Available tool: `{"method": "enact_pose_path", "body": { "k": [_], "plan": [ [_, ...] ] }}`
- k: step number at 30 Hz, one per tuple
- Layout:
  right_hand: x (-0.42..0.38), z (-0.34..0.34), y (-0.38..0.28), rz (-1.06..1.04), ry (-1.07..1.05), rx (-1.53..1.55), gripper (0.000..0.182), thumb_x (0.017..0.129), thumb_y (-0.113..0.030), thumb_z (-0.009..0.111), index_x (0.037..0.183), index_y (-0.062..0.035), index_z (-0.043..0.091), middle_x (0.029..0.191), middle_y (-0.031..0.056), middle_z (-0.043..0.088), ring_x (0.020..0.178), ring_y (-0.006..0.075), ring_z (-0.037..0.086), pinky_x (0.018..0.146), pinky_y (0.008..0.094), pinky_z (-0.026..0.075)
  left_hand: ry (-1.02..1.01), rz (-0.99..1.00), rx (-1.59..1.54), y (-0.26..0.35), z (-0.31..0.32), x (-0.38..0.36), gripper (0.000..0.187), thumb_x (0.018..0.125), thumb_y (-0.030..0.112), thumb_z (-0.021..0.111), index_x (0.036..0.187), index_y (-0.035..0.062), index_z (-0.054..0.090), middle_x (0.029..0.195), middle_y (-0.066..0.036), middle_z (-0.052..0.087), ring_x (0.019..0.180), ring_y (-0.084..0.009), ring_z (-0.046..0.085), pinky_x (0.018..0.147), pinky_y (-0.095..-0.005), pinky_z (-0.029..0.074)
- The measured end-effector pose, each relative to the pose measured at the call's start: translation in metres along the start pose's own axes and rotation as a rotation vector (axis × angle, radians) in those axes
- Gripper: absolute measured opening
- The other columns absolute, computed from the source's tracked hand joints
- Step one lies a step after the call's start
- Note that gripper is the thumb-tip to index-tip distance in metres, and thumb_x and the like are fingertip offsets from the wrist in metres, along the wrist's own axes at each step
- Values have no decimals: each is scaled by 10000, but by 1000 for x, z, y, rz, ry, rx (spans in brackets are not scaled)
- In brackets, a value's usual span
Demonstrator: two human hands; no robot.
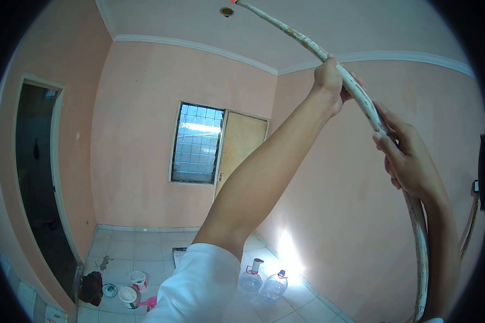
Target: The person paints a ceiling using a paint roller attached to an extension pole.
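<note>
A long whitish pole (291,32) with worn, stained patches slants from the lower right up toward the ceiling. Its far end meets the top edge of the view, where a small orange-red bit shows. My left hand (331,83) is wrapped round the pole at the upper grip, arm stretched out. Lower down, my right hand (407,153) closes round the same pole, thumb against its side. Below that hand the pole runs on beside my right forearm and leaves the view at the bottom.
A round ceiling fitting (227,11) is near the pole's tip. On the tiled floor stand large clear water bottles (275,285), white buckets (128,296), a pink dipper (150,303) and a dark red cloth (91,288). A louvred window (199,142) and a door (242,137) are in the far wall.
</note>
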State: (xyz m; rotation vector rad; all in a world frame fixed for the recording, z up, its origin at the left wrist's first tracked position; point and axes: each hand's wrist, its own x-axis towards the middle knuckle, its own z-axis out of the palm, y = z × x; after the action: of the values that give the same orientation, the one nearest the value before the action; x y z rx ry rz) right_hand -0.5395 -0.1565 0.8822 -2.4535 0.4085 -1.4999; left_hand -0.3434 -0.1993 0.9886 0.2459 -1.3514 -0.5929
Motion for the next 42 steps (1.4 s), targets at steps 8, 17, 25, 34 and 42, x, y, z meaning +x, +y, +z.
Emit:
{"method": "enact_pose_path", "body": {
  "k": [8, 17, 25, 34, 42],
  "plan": [
    [33, 38, 14, 33, -49, -2, 537, 1004, -125, 516, 1532, -109, 421, 629, -12, 423, 476, 93, 459, 443, 297, 428, 28, 9, 12, -1, -50, 16, 340, 1087, 355, 220, 964, 80, 379, 783, -113, 533, 711, -263, 598, 695, -490, 593],
    [8, 3, 1, 39, 2, 50, 544, 990, -82, 516, 1526, -117, 433, 748, -4, 452, 462, 63, 445, 396, 256, 413, -23, -1, -14, 3, -5, 2, 379, 1089, 373, 226, 938, 71, 399, 774, -106, 535, 708, -258, 604, 699, -495, 592],
    [-107, -135, 50, 80, 118, 12, 579, 952, -63, 533, 1522, -107, 439, 777, -1, 493, 436, 44, 446, 344, 216, 380, -87, -37, 2, -68, 165, -52, 424, 1089, 399, 213, 967, 47, 416, 793, -117, 555, 712, -268, 624, 701, -490, 587],
    [-229, -257, 60, 210, 197, -169, 558, 1032, -252, 479, 1567, -152, 354, 805, 13, 499, 413, 19, 441, 345, 169, 428, -193, -121, -63, -114, 319, -116, 462, 1093, 434, 176, 951, 33, 356, 734, -101, 488, 572, -212, 576, 551, -373, 558],
    [-272, -279, 66, 161, 212, -109, 569, 1039, -267, 465, 1575, -139, 325, 801, 26, 503, 387, 16, 420, 336, 160, 426, -242, -124, -57, -123, 352, -145, 475, 1092, 449, 157, 962, 38, 356, 742, -102, 496, 584, -201, 577, 567, -371, 562]
  ]
}}
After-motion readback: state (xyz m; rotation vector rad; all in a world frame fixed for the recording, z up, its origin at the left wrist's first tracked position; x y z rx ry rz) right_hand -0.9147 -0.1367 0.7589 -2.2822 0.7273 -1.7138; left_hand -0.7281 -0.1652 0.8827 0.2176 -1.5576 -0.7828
